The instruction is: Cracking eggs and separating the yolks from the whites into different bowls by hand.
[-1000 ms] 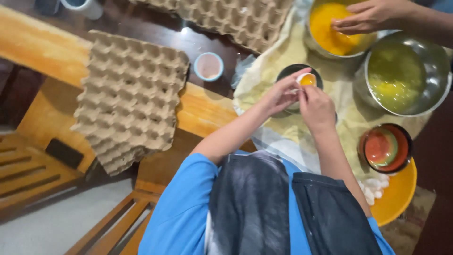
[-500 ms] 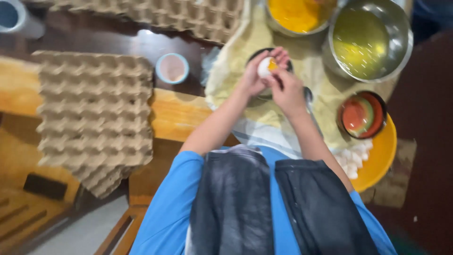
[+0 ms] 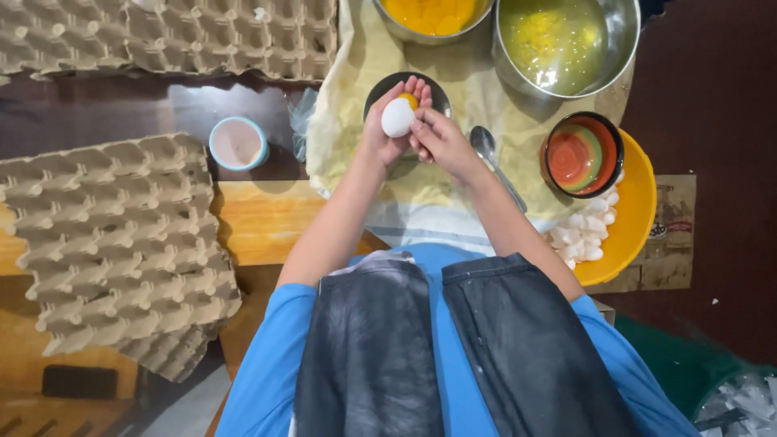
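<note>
1. While both hands met above the small dark bowl (image 3: pixel 380 87) near the middle of the cloth (image 3: pixel 340 154), we held a cracked egg (image 3: pixel 398 116) between them.
2. Our left hand (image 3: pixel 387 133) was curled around the white shell from below, fingers closed on it, with a bit of yellow yolk showing at the shell's top.
3. Our right hand (image 3: pixel 437 139) pressed against the egg from the other side, its fingers narrow and bent, touching the shell and the left hand.
4. A spoon (image 3: pixel 486 146) lay on the cloth just beside the right wrist.
5. Toward the far edge of the cloth stood a metal bowl of yolks (image 3: pixel 433 14) and a bigger metal bowl of clear egg white (image 3: pixel 566 44).
6. At the cloth's right edge a striped bowl (image 3: pixel 581 154) sat on a yellow plate (image 3: pixel 635 210) that also carried broken shells (image 3: pixel 579 235).
7. A small pale cup (image 3: pixel 237 143) stood on the dark table off the cloth's left edge, between two stacks of cardboard egg trays (image 3: pixel 113 235).
</note>
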